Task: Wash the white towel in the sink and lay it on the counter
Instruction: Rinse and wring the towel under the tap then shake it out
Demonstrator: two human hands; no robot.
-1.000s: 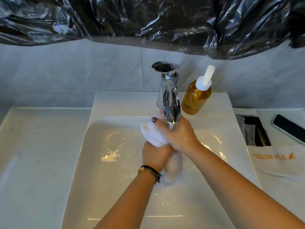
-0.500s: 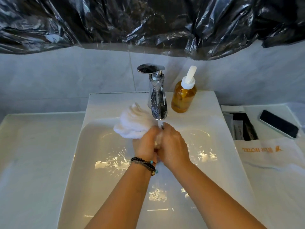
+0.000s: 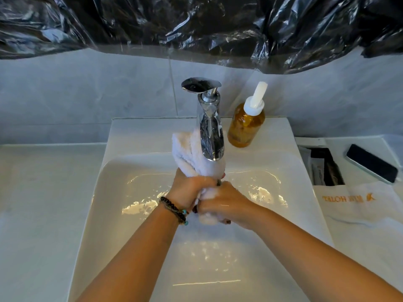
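Washing under way: left hand (image 3: 189, 190) and right hand (image 3: 226, 203) both grip the bunched towel (image 3: 187, 153) below the tap (image 3: 210, 136), over the sink (image 3: 104, 192). Laying on counter (image 3: 43, 192) outstanding.

White tabletop (image 3: 43, 192) w/ sink (image 3: 305, 214) set in the middle. Amber pump bottle (image 3: 245, 127) on sink ledge, just right of faucet (image 3: 210, 131). Right side: black phone (image 3: 371, 163), white hotel-print cloth (image 3: 357, 205), dark packets (image 3: 327, 168) beside it.
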